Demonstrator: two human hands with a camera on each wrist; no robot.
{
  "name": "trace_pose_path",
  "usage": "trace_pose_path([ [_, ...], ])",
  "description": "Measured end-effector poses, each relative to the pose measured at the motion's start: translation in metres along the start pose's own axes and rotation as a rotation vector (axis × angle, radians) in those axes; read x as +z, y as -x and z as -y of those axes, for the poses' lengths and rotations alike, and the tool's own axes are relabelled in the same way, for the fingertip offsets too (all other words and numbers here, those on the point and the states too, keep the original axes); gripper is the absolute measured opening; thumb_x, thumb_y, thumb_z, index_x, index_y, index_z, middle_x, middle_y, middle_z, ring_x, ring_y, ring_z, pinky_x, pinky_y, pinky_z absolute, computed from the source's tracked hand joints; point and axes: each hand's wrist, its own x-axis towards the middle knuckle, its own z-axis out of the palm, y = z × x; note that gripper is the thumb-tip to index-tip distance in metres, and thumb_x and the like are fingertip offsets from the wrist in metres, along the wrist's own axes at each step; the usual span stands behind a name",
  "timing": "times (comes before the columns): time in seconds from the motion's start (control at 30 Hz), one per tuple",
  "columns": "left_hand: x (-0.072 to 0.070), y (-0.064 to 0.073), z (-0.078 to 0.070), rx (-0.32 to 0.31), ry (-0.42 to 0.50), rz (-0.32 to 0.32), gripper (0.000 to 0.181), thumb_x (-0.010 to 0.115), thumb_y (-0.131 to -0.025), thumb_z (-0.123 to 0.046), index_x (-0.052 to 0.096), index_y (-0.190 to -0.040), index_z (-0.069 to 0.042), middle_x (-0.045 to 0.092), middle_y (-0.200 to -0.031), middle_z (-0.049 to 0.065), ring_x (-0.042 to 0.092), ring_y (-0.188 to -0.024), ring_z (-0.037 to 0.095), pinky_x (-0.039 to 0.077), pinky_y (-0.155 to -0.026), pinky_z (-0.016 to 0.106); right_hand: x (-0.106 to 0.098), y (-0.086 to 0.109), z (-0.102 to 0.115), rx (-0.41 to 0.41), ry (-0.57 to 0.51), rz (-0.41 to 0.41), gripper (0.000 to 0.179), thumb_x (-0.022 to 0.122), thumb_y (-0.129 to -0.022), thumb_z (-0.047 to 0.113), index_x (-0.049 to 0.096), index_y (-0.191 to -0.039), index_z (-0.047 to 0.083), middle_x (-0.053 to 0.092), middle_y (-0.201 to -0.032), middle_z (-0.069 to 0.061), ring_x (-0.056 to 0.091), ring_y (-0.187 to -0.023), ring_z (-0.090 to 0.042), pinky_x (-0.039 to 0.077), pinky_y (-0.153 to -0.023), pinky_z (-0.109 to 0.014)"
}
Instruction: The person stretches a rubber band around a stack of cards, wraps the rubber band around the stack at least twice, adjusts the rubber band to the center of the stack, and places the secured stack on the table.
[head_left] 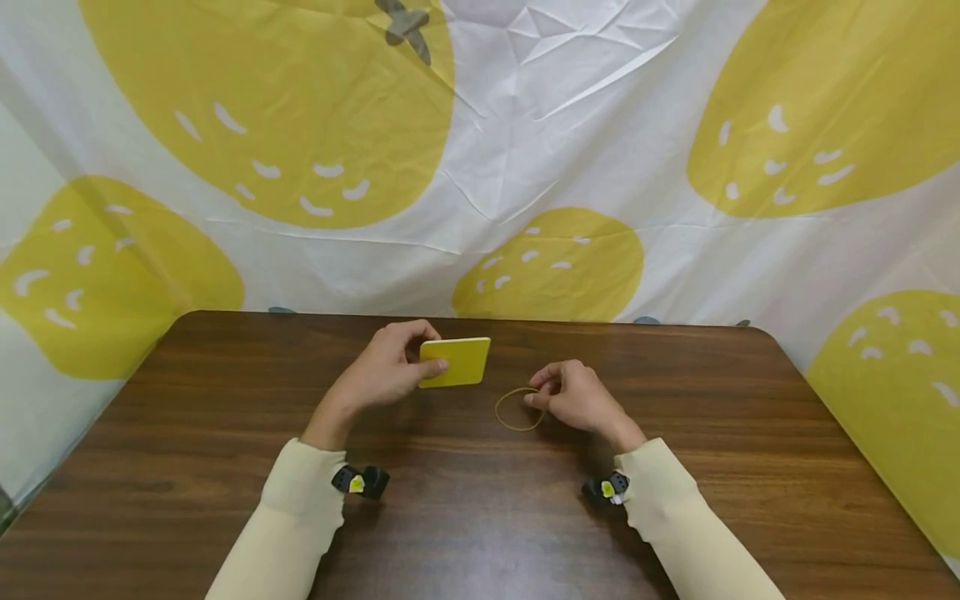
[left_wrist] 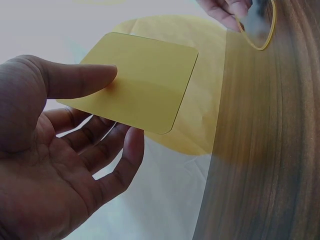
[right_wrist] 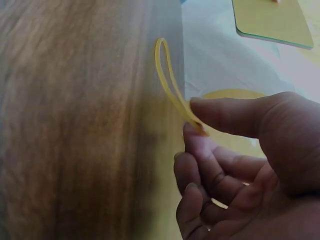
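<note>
My left hand (head_left: 382, 367) pinches a yellow card (head_left: 459, 363) with rounded corners, holding it above the table. The thumb lies across the card's face in the left wrist view, with the other fingers behind and below it. A green and pale line runs along the edge of the card (right_wrist: 272, 22) in the right wrist view. To the right, my right hand (head_left: 577, 395) pinches a thin yellow rubber band (right_wrist: 167, 75) between thumb and forefinger. The rubber band hangs out as a loose loop toward the card, apart from it.
Both hands are over a dark brown wooden table (head_left: 480, 517). Behind its far edge hangs a white cloth (head_left: 517, 125) printed with large yellow fruit shapes. Each sleeve cuff has a small black camera strapped on, such as the left camera (head_left: 362, 481).
</note>
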Motion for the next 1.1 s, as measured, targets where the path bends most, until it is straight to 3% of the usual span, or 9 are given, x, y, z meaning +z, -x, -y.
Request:
trace_pose_path([
  [0.17,0.0,-0.001,0.0,0.001,-0.007,-0.012,0.015,0.073,-0.092,-0.005,0.066,-0.104,0.002,0.067,-0.091,0.013,0.062,-0.067,0.017,0.052,-0.06,0.031,0.001,0.001,0.0,0.029,0.075,-0.02,0.009,0.077,-0.089,0.015,0.076,-0.089,0.006,0.065,-0.07,0.001,0.054,-0.062,-0.012,0.044,-0.057,-0.027],
  [0.33,-0.001,-0.001,0.001,0.006,-0.02,-0.011,0.016,0.072,-0.092,-0.005,0.066,-0.104,0.002,0.067,-0.089,0.012,0.06,-0.067,0.016,0.052,-0.06,0.031,0.0,0.002,0.0,0.03,0.074,-0.019,0.015,0.077,-0.09,0.019,0.073,-0.078,0.01,0.065,-0.068,0.002,0.052,-0.062,-0.012,0.042,-0.058,-0.027],
  [0.63,-0.002,-0.001,0.002,0.003,-0.022,0.001,0.017,0.072,-0.093,-0.006,0.065,-0.106,0.002,0.067,-0.091,0.013,0.062,-0.068,0.018,0.053,-0.06,0.031,-0.006,0.0,0.001,0.028,-0.217,0.119,0.018,0.07,-0.097,0.017,0.075,-0.091,0.0,0.072,-0.095,-0.004,0.057,-0.084,-0.018,0.044,-0.074,-0.032],
  [0.73,-0.003,-0.001,0.001,-0.001,-0.024,-0.005,0.017,0.072,-0.093,-0.006,0.065,-0.106,0.002,0.067,-0.092,0.013,0.063,-0.069,0.018,0.053,-0.06,0.031,-0.008,0.0,0.005,0.041,-0.296,0.134,0.022,0.068,-0.098,0.019,0.075,-0.096,-0.001,0.069,-0.094,-0.003,0.056,-0.086,-0.022,0.044,-0.074,-0.034],
  [0.97,-0.004,-0.001,0.001,-0.012,-0.039,-0.02,0.018,0.072,-0.092,-0.006,0.065,-0.106,0.002,0.067,-0.093,0.013,0.061,-0.071,0.019,0.051,-0.062,0.031,-0.015,0.004,0.019,0.043,-0.462,0.063,0.024,0.066,-0.099,0.019,0.073,-0.099,-0.005,0.07,-0.097,-0.003,0.056,-0.089,-0.02,0.046,-0.081,-0.037],
  [1.1,-0.004,0.0,0.0,-0.016,-0.042,-0.023,0.018,0.072,-0.092,-0.007,0.065,-0.107,0.002,0.067,-0.094,0.014,0.061,-0.072,0.02,0.052,-0.062,0.031,-0.024,0.008,0.031,0.025,-0.596,-0.014,0.022,0.065,-0.1,0.018,0.071,-0.095,-0.003,0.065,-0.089,-0.002,0.054,-0.085,-0.019,0.046,-0.081,-0.033],
])
